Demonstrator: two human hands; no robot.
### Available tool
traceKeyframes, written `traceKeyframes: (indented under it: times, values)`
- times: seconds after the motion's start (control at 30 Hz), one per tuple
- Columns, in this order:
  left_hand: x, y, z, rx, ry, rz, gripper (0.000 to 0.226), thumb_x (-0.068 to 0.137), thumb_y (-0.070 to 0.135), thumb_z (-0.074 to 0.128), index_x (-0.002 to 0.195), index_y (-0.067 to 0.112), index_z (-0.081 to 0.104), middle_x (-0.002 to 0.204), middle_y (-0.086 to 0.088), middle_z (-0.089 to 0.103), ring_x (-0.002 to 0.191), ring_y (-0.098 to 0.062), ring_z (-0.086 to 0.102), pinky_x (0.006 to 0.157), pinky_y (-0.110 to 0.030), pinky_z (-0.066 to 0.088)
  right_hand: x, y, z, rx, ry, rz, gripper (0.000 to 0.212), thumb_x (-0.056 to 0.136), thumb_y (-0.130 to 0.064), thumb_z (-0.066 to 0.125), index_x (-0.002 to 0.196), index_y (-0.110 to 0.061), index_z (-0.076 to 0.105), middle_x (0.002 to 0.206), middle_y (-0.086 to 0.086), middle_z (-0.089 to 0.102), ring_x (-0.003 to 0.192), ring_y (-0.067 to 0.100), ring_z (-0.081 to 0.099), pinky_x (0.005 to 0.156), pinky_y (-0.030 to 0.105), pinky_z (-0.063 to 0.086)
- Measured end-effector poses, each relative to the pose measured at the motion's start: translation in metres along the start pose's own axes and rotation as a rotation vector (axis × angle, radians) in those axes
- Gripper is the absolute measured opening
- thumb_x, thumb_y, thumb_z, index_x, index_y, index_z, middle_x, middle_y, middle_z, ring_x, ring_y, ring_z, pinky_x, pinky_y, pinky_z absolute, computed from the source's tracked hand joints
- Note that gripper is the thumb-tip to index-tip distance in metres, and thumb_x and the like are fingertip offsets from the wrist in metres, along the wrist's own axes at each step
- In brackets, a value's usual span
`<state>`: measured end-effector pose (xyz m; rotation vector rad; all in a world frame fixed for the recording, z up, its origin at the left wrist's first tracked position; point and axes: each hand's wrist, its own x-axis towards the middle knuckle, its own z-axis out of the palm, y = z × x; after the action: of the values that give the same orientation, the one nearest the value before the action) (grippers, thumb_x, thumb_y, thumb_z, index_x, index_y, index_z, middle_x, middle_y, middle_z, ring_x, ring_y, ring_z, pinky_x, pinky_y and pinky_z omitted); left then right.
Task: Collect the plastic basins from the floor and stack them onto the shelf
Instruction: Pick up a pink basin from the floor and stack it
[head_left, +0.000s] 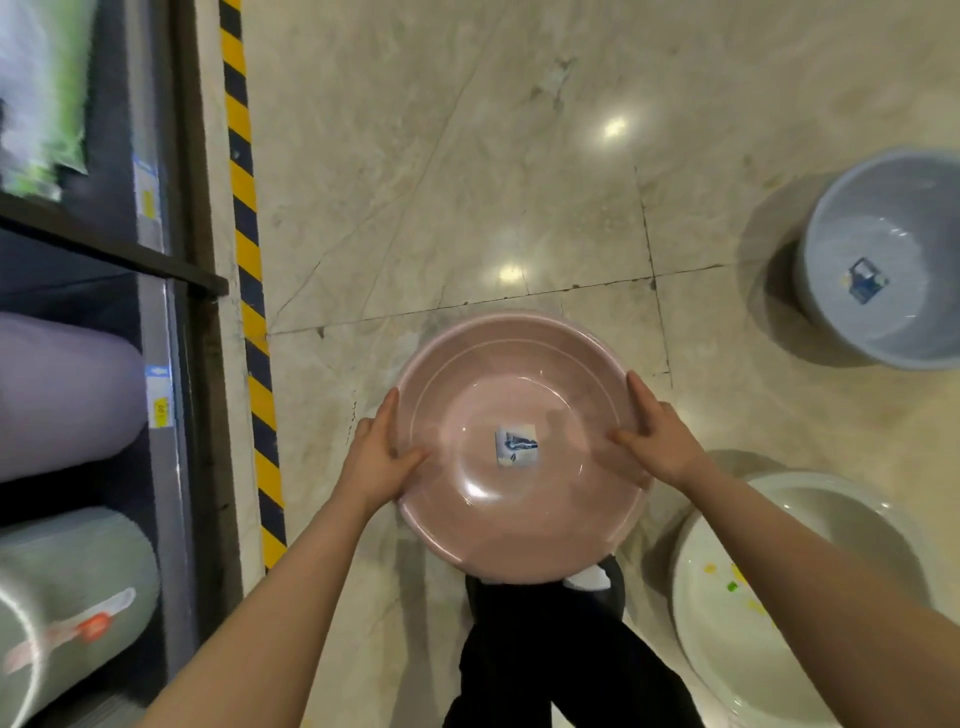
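A pink plastic basin (519, 499) with a small label in its bottom is held above the floor in front of me. My left hand (376, 460) grips its left rim, thumb inside. My right hand (657, 436) grips its right rim, thumb inside too. On the floor stand a grey-blue basin (914, 322) at the far right and a white basin (727, 623) at the lower right, partly hidden by my right forearm. The shelf (171, 364) runs down the left side, with a stack of lilac basins (62, 395) and a stack of pale green basins (72, 582) lying on their sides.
A yellow-and-black hazard stripe (254, 291) marks the floor along the shelf base. Price tags (158, 395) hang on the shelf edge. My dark trousers and shoes (550, 649) show below the pink basin. The marble floor (467, 182) stretches ahead.
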<state>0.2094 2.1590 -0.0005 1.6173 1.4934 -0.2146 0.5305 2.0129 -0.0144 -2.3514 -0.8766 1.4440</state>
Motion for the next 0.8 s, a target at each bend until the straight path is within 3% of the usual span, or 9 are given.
traceKeyframes:
  times: [0.2,0.37,0.47,0.7,0.8]
  values:
    - [-0.011,0.115,-0.059,0.047,-0.074,0.126,0.091,0.083,0.032,0.072,0.154,0.022,0.015,0.14,-0.017,0.044,0.13,-0.03,0.045,0.11,-0.041,0.038,-0.048,-0.029,-0.092,0.126,0.064,0.038,0.084,0.084,-0.031,0.065,0.151,-0.031,0.015,0.138,0.014,0.046,0.122,0.034,0.05,0.105,0.046,0.04]
    - [0.01,0.22,-0.079,0.073,-0.07,0.208,0.087,0.084,0.033,0.071,0.153,0.027,0.018,0.14,-0.012,0.043,0.13,-0.025,0.043,0.107,-0.031,0.034,-0.049,-0.037,-0.171,0.257,0.163,0.03,0.084,0.084,-0.024,0.066,0.152,-0.026,0.016,0.143,0.013,0.044,0.126,0.032,0.048,0.106,0.044,0.04]
    - [0.039,0.286,-0.077,0.12,-0.112,0.242,0.087,0.084,0.032,0.07,0.153,0.025,0.018,0.142,-0.012,0.044,0.13,-0.025,0.046,0.11,-0.038,0.036,-0.037,-0.033,-0.218,0.321,0.229,0.027,0.084,0.083,-0.02,0.067,0.151,-0.022,0.019,0.147,0.009,0.042,0.131,0.029,0.045,0.104,0.038,0.036]
    - [0.108,0.44,-0.038,0.206,-0.182,0.353,0.082,0.086,0.038,0.067,0.152,0.029,0.02,0.136,-0.011,0.048,0.125,-0.026,0.05,0.108,-0.044,0.04,-0.002,0.006,-0.325,0.423,0.286,0.151,0.087,0.085,-0.027,0.065,0.152,-0.028,0.009,0.143,0.015,0.041,0.128,0.037,0.045,0.105,0.053,0.039]
    - [0.13,0.499,-0.019,0.225,-0.229,0.407,0.08,0.086,0.038,0.067,0.152,0.03,0.021,0.133,-0.012,0.05,0.122,-0.027,0.052,0.107,-0.046,0.041,0.003,0.025,-0.363,0.49,0.327,0.172,0.088,0.086,-0.029,0.064,0.152,-0.032,0.006,0.144,0.014,0.038,0.128,0.035,0.044,0.106,0.053,0.039]
